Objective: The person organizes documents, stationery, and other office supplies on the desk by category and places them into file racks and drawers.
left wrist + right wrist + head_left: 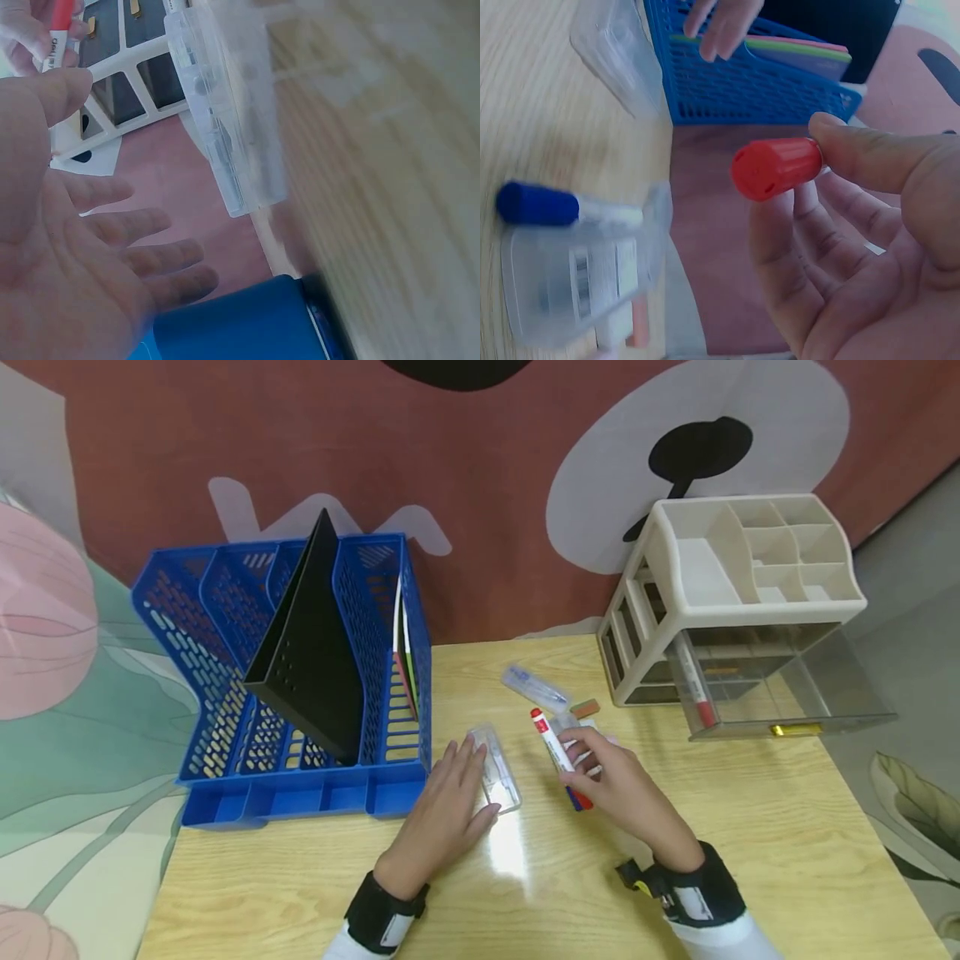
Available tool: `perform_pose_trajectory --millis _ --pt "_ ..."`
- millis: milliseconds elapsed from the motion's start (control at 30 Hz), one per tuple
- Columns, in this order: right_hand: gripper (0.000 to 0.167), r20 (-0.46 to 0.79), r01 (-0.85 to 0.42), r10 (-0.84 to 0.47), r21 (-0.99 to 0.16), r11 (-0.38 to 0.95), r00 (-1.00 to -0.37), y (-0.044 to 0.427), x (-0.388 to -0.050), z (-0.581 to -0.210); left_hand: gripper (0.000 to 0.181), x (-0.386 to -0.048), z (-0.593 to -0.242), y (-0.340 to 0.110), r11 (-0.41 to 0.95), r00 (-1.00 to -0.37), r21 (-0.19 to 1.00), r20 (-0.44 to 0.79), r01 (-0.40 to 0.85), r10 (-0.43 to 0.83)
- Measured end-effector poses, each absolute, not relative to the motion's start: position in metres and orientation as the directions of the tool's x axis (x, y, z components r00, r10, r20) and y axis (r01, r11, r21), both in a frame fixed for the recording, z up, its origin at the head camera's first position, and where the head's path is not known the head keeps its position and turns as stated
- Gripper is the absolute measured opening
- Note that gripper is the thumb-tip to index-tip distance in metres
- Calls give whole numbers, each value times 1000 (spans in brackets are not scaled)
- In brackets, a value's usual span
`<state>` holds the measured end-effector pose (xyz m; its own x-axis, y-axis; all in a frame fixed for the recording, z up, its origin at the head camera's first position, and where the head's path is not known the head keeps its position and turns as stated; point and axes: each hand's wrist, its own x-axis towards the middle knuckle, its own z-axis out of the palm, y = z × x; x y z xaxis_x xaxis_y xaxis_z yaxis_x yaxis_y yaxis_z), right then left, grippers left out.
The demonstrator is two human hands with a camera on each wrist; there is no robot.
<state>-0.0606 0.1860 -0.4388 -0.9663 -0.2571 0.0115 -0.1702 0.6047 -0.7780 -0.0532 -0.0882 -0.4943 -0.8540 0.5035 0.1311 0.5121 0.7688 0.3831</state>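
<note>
within right hand (619, 782), red-capped marker (552, 742), well apart from left hand (441, 814)

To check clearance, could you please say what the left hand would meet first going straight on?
Likely the reddish cloth behind the table, though the left hand might graze the clear pouch; hand height is unclear.
</note>
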Motion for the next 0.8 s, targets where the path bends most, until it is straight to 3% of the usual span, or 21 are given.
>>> perform_pose_trajectory --millis 267,800 --pt "44 36 -151 -191 -760 632 -981 206 -46 -424 77 -55 -492 -87 766 -846 375 114 522 520" --pt "52 323 -287 -109 -576 765 -940 231 -13 -358 79 -58 -487 -75 753 -803 288 131 591 581"
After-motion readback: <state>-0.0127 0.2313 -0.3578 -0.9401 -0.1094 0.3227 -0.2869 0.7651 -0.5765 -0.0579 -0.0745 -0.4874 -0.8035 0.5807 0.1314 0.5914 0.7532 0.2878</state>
